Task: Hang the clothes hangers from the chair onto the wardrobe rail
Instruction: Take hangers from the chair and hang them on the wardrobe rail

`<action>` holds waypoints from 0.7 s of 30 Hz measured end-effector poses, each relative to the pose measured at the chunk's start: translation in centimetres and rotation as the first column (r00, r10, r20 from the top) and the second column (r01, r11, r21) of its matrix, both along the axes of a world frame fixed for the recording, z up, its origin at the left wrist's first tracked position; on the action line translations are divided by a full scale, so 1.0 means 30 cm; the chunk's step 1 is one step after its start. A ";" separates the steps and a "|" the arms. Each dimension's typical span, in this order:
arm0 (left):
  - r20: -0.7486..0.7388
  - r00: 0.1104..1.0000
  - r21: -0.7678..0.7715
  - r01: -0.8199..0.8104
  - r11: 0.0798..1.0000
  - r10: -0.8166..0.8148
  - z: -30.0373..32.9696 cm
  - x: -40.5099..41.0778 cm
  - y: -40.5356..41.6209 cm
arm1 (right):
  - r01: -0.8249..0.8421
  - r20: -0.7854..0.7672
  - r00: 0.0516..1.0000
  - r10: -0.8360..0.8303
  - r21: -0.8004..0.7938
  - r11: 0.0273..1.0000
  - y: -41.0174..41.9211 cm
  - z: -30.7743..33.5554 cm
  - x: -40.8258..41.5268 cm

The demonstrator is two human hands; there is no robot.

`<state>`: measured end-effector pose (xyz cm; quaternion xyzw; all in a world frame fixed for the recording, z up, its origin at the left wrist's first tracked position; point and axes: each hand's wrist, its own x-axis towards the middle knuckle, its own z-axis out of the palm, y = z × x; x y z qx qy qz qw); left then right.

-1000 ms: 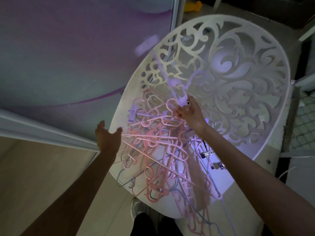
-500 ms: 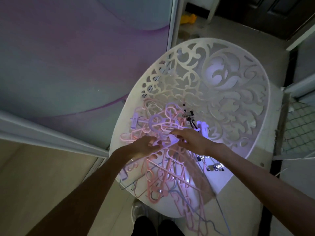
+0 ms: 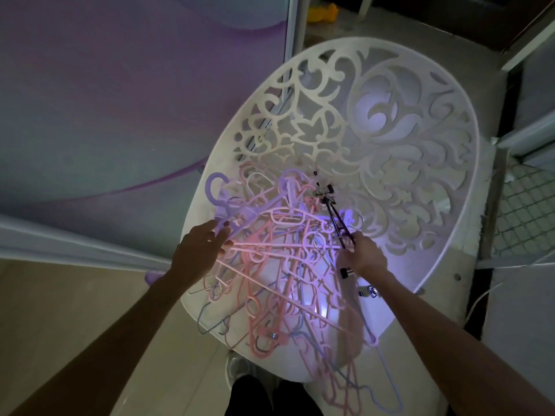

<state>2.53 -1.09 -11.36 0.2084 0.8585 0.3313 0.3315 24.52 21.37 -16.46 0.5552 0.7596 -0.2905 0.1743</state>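
A white chair [image 3: 450, 187] with a cut-out scroll back holds a tangled heap of pink, lilac and blue hangers [image 3: 270, 265] on its seat. My left hand [image 3: 199, 250] lies on the heap's left side, fingers around a lilac hanger [image 3: 222, 202] whose hook points up and left. My right hand [image 3: 362, 253] grips a dark clip hanger [image 3: 335, 214] with metal clips, which slants up toward the chair back. The wardrobe rail is out of sight.
A sliding wardrobe door [image 3: 120, 100] with a purple wave pattern stands left, its track [image 3: 75, 244] running along the floor. Tiled floor [image 3: 60, 325] lies below left. A yellow object [image 3: 322, 12] sits far back. A white frame and mesh [image 3: 528, 205] are at right.
Both hands have moved apart from the middle of the heap. The left now has the lilac hanger at the left side; the right has taken the dark clip hanger.
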 end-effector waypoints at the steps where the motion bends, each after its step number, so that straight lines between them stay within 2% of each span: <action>1: 0.007 1.000 0.010 -0.003 1.000 0.003 -0.004 0.009 0.006 | 0.020 -0.026 0.999 -0.019 0.045 0.999 0.000 -0.006 0.008; 2: 0.018 1.000 0.015 -0.002 1.000 0.002 -0.006 0.016 0.011 | 0.045 -0.060 0.997 -0.041 0.052 0.998 0.004 -0.010 0.013; 5: 0.088 0.995 0.051 -0.041 0.998 0.036 -0.011 0.030 0.025 | 0.126 -0.193 0.971 -0.140 -0.085 0.988 0.023 -0.034 0.024; 7: 0.121 0.990 0.071 -0.075 0.995 0.066 -0.007 0.040 0.034 | 0.160 -0.279 0.943 -0.184 -0.106 0.981 0.045 -0.048 0.043; 10: 0.122 0.986 0.110 -0.124 0.986 0.110 0.014 0.058 0.044 | 0.130 -0.365 0.923 -0.124 -0.009 0.992 0.059 -0.020 0.068; 16: 0.108 0.961 0.146 -0.270 0.952 0.256 0.048 0.085 0.053 | 0.005 -0.516 0.856 0.029 0.065 0.998 0.021 0.075 0.078; 18: 0.146 0.945 0.127 -0.310 0.942 0.292 0.060 0.083 0.052 | 0.038 -0.551 0.834 -0.040 -0.016 0.999 0.031 0.119 0.068; 21: 0.174 0.925 0.100 -0.357 0.929 0.336 0.076 0.085 0.049 | 0.179 -0.543 0.759 -0.358 -0.355 0.918 0.063 0.203 0.042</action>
